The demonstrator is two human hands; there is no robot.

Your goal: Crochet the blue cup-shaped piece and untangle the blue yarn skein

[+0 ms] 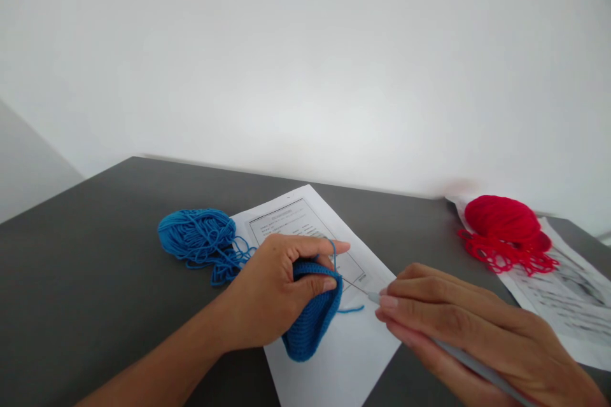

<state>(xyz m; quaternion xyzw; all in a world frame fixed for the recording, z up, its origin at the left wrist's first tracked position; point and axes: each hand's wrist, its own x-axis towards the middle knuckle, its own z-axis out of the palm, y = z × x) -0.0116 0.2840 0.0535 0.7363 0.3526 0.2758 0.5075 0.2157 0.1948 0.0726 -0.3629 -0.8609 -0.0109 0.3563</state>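
Between the thumb and fingers of my left hand [272,292] is a blue crocheted piece [308,324], cup-shaped and hanging down. The index finger stretches to the right with a strand of blue yarn [335,254] looped over it. My right hand [458,318] pinches a crochet hook [470,362] with a grey handle. Its thin metal shaft reaches left to the upper right edge of the blue piece; the hook's tip is hidden at the stitches. A short blue yarn tail [351,310] sticks out to the right of the piece.
A blue yarn skein [196,235] with loose strands lies on the dark table [105,273] at left. Beneath my hands is a printed sheet [334,362]. A red yarn skein [503,222] rests on more printed paper [548,305] at right. A white wall [305,63] stands behind.
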